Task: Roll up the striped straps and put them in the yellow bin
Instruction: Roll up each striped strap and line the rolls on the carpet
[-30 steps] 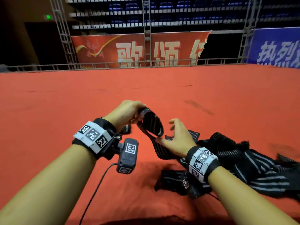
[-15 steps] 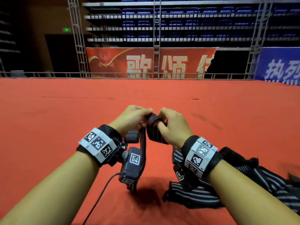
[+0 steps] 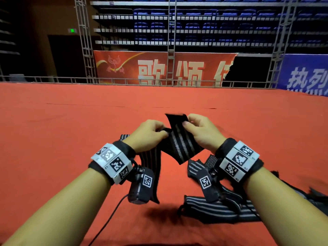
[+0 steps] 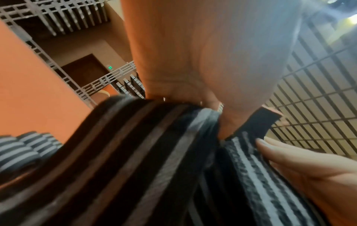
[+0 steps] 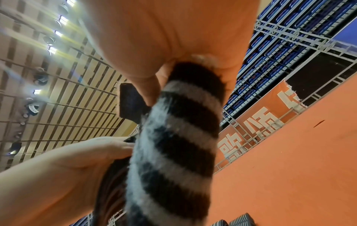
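Two hands work one black elastic strap with grey lengthwise stripes, held in the air above the red carpeted floor. The left hand pinches the strap at its fold, fingers curled tight on the cloth; the right hand pinches the plain black end tab between thumb and forefinger. The strap's free length hangs down past the left wrist. Judged step: starting the roll at the tab end; no coil is formed yet. The next move calls for turning the tab inward and winding evenly while the left hand feeds and tensions the tail. More loose striped straps lie on the floor beneath the right forearm. Rolled striped bundles lie on the floor in the left wrist view. The yellow bin is in no view.
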A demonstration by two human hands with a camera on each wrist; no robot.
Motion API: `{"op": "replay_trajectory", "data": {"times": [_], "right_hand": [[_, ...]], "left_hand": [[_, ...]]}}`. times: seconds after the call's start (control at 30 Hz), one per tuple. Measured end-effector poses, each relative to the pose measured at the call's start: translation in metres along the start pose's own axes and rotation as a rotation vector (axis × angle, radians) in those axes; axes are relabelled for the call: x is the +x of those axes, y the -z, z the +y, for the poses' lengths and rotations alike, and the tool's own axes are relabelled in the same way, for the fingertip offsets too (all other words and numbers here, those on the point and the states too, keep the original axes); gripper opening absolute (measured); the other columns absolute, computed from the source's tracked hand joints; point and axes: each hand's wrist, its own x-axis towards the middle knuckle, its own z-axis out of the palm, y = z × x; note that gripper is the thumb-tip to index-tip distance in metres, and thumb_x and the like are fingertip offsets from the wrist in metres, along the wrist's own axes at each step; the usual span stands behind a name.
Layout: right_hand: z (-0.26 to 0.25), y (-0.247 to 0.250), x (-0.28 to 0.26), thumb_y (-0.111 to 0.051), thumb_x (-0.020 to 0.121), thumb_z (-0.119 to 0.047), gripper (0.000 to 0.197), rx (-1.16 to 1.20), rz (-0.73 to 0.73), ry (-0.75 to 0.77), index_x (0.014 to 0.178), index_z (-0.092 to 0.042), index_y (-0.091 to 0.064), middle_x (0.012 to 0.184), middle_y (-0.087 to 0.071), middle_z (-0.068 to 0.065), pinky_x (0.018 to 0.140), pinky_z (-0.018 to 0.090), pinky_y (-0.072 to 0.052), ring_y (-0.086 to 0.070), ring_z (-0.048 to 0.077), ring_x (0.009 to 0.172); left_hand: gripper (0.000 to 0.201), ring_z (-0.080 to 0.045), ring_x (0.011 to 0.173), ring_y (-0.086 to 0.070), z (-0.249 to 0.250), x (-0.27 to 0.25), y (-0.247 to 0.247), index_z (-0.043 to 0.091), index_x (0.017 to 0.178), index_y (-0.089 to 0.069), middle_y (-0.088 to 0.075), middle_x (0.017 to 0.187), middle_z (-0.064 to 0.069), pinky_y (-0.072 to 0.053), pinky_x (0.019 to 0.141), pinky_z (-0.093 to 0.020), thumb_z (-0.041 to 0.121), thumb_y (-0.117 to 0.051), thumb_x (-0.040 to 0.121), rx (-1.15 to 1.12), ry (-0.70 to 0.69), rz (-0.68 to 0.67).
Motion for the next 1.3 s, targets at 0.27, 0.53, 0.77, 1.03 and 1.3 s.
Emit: {"op": "replay_trajectory", "data": {"times": [0.27, 0.53, 0.77, 1.03, 1.3], "right_hand": [[-0.025, 0.033, -0.024, -0.048, 0.098, -0.01, 0.019, 0.201, 0.061, 0.172, 0.111, -0.002, -0.06, 0.094, -0.064, 0.01, 0.076, 0.029, -0.049, -0.06, 0.015, 0.085], [-0.04, 0.026, -0.029, -0.056, 0.096, -0.013, 0.022, 0.1, 0.109, 0.11, 0.083, 0.005, -0.057, 0.078, -0.054, 0.013, 0.066, 0.033, -0.038, -0.048, 0.019, 0.072], [-0.053, 0.025, -0.031, -0.061, 0.091, -0.017, 0.031, 0.013, 0.29, 0.163, 0.062, -0.02, -0.05, 0.06, -0.048, -0.005, 0.058, 0.029, -0.036, -0.044, 0.011, 0.059], [-0.092, 0.016, -0.054, -0.074, 0.081, -0.017, 0.025, 0.067, 0.135, 0.187, 0.084, -0.01, -0.051, 0.072, -0.061, 0.021, 0.06, 0.04, -0.056, -0.063, 0.027, 0.06], [-0.121, 0.03, -0.066, -0.07, 0.084, -0.019, 0.022, 0.082, 0.271, 0.207, 0.095, -0.014, -0.051, 0.065, -0.052, 0.003, 0.052, 0.027, -0.042, -0.051, 0.01, 0.053]], "left_hand": [[0.016, -0.024, 0.088, -0.063, -0.03, 0.009, 0.007, 0.014, 0.083, -0.062, -0.068, 0.091, -0.008, -0.047, 0.079, -0.032, 0.02, -0.056, 0.097, 0.205, 0.104, -0.008], [0.02, -0.012, 0.083, -0.062, 0.026, -0.003, -0.007, 0.015, 0.098, -0.066, -0.069, 0.097, -0.007, -0.041, 0.075, -0.025, 0.028, -0.051, 0.101, -0.357, -0.077, 0.009], [0.031, -0.011, 0.065, -0.056, 0.056, -0.001, -0.005, 0.018, 0.087, -0.051, -0.058, 0.075, 0.004, -0.044, 0.061, -0.03, 0.038, -0.075, 0.084, -0.162, -0.159, 0.342], [0.05, -0.023, 0.078, -0.068, 0.083, -0.024, -0.006, -0.002, 0.102, -0.068, -0.072, 0.09, -0.019, -0.053, 0.075, -0.037, 0.044, -0.049, 0.097, -0.57, -0.206, 0.193], [0.023, -0.015, 0.093, -0.066, 0.095, -0.05, 0.022, 0.009, 0.111, -0.067, -0.071, 0.102, -0.008, -0.052, 0.09, -0.039, 0.015, -0.048, 0.102, -0.452, -0.389, 0.254]]}}
